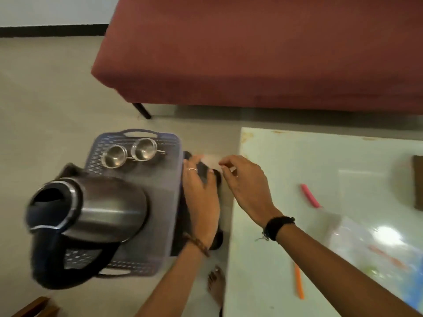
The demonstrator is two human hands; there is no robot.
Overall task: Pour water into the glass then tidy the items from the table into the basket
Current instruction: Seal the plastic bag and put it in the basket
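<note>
— Basket (170, 179) sits on the floor beside the table (286, 179), holding kettle (91, 209) and two cups (128, 154).

— Your left hand (201, 195) lies flat on something dark; your right hand (245, 181) hangs loosely curled (pinching anything? can't tell). Sticks (310, 195) and a bag (366, 243) remain.

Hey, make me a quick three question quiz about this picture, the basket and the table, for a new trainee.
1. True or false: the kettle lies on its side in the basket.
2. How many steel cups are in the basket? A) one B) two C) four
3. Fill in: the pink stick and the orange stick lie on the ____.

Key
1. True; its lid end points left.
2. B; they sit side by side at the far end.
3. Table. Both hands, left hand and right hand, are between basket and table.
</note>
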